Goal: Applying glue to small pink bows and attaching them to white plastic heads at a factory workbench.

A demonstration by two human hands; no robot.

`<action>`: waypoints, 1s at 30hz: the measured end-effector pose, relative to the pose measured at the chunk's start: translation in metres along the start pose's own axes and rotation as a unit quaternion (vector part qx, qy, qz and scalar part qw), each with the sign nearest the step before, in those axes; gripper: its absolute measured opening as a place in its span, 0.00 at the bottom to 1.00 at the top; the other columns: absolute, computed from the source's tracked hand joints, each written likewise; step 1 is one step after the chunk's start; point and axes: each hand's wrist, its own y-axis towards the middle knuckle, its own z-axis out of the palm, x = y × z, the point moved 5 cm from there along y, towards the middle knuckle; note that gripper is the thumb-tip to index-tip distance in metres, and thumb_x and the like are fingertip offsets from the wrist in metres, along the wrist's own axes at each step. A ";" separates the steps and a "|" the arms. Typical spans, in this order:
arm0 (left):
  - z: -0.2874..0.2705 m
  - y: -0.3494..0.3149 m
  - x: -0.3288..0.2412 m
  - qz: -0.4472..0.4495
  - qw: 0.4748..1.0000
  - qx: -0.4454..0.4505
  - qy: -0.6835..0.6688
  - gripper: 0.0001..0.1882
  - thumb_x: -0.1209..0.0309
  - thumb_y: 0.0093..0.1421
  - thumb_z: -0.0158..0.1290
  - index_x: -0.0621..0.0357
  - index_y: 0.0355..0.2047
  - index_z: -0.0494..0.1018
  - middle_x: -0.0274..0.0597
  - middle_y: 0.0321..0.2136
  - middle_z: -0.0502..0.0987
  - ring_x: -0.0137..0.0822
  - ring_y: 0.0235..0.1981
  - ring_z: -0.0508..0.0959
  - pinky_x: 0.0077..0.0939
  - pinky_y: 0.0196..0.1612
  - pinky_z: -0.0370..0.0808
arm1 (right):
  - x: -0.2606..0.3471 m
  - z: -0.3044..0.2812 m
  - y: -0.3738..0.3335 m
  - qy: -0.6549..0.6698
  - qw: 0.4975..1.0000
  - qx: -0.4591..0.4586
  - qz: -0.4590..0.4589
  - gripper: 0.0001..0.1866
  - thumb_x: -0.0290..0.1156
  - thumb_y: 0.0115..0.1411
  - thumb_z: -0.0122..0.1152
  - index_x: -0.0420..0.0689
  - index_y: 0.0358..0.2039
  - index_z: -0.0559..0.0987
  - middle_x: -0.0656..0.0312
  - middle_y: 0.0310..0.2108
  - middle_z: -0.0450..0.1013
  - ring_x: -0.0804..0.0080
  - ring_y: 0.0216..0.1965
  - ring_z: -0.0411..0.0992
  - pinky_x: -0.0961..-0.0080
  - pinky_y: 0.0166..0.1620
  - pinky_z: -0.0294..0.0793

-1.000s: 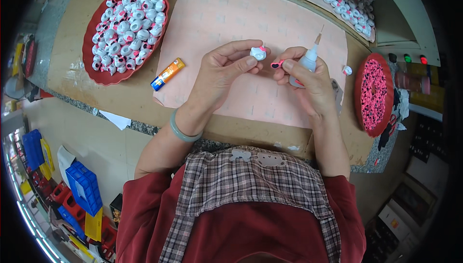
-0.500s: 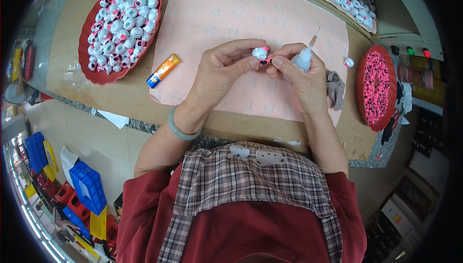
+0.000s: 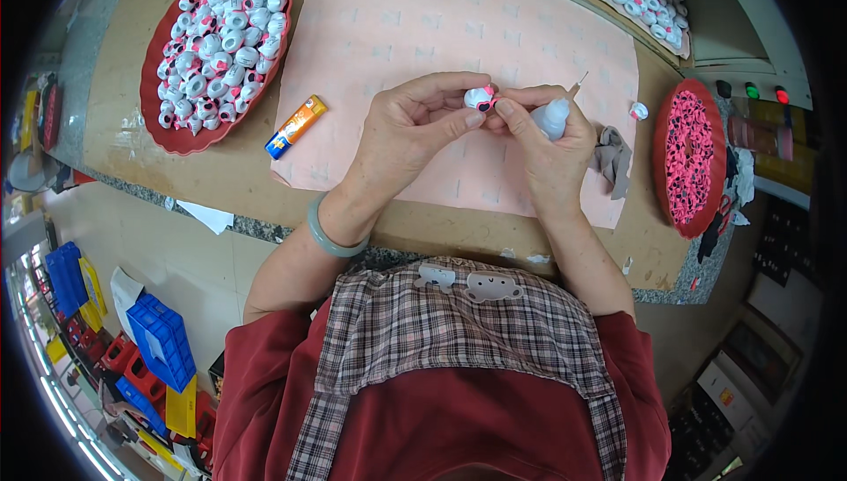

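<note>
Between the thumb and fingers of my left hand is a small white figure head with pink on top. Tiny pink-and-black sunglasses lie against its front. My right hand is closed around a translucent squeeze bottle with a thin needle tip, which points up and to the right. Its thumb and forefinger pinch at the right edge of the sunglasses, so both hands meet at the little head. The fingertips hide part of both small pieces.
A red scalloped tray full of white heads stands at left, beside an orange-and-blue tube. A red dish of pink-and-black sunglasses stands at right. Between lie pink paper, a grey cloth and one loose white head.
The sunglasses have moved from just below the white head up against its front. My right hand has turned slightly and come closer to the left, with the bottle still in it.
</note>
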 end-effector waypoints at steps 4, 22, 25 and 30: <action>0.002 0.000 0.001 0.022 1.000 -0.013 0.007 0.15 0.81 0.56 0.52 0.68 0.45 0.71 0.46 0.37 0.77 0.31 0.38 0.78 0.21 0.44 0.75 | 0.005 0.002 -0.005 -0.121 0.987 -0.015 -0.107 0.06 0.18 0.51 0.62 0.36 0.31 0.75 0.59 0.27 0.76 0.76 0.28 0.75 0.83 0.34 0.76; 0.005 -0.008 0.001 0.049 0.992 -0.026 0.111 0.12 0.82 0.58 0.49 0.67 0.43 0.71 0.43 0.36 0.77 0.30 0.39 0.77 0.20 0.43 0.74 | 0.008 0.001 -0.002 -0.220 0.967 0.024 -0.124 0.10 0.20 0.46 0.67 0.39 0.29 0.74 0.61 0.26 0.75 0.74 0.28 0.75 0.81 0.31 0.74; 0.005 -0.007 0.005 0.044 0.993 -0.020 0.112 0.12 0.80 0.59 0.49 0.67 0.45 0.69 0.41 0.38 0.76 0.26 0.38 0.74 0.16 0.42 0.72 | 0.006 0.001 -0.002 -0.238 0.963 0.018 -0.122 0.10 0.20 0.46 0.67 0.39 0.28 0.74 0.61 0.26 0.74 0.74 0.28 0.75 0.80 0.31 0.74; 0.004 0.002 0.005 0.048 0.993 -0.030 0.101 0.11 0.81 0.59 0.48 0.67 0.44 0.70 0.39 0.39 0.75 0.26 0.38 0.74 0.17 0.42 0.71 | 0.010 0.002 0.008 -0.241 0.958 0.003 -0.157 0.10 0.19 0.45 0.66 0.38 0.28 0.74 0.59 0.27 0.71 0.71 0.28 0.73 0.77 0.32 0.71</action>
